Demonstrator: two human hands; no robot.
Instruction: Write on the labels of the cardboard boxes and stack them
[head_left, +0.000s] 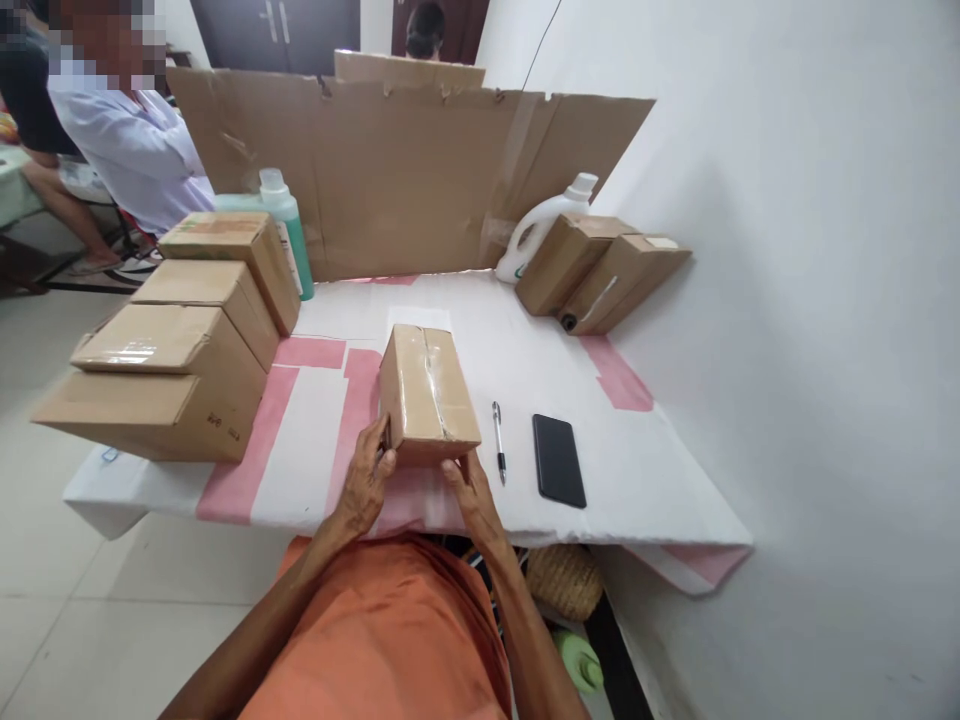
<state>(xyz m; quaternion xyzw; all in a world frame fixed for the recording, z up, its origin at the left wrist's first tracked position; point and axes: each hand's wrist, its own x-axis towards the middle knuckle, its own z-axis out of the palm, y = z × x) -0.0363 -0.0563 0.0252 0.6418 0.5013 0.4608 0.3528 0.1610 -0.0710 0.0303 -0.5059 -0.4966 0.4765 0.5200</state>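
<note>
I hold taped box (431, 385) between left hand (365, 480) and right hand (475, 500), thumbs spread from fingers; pen (499, 440) right.

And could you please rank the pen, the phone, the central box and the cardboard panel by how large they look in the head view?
1. Cardboard panel, clearly largest despite standing farthest back
2. Central box
3. Phone
4. Pen, the thinnest

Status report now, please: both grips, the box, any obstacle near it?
Left grip and right grip at near corners of cardboard box. Taped seam up. Pen and smartphone right of it, not touching.
</note>
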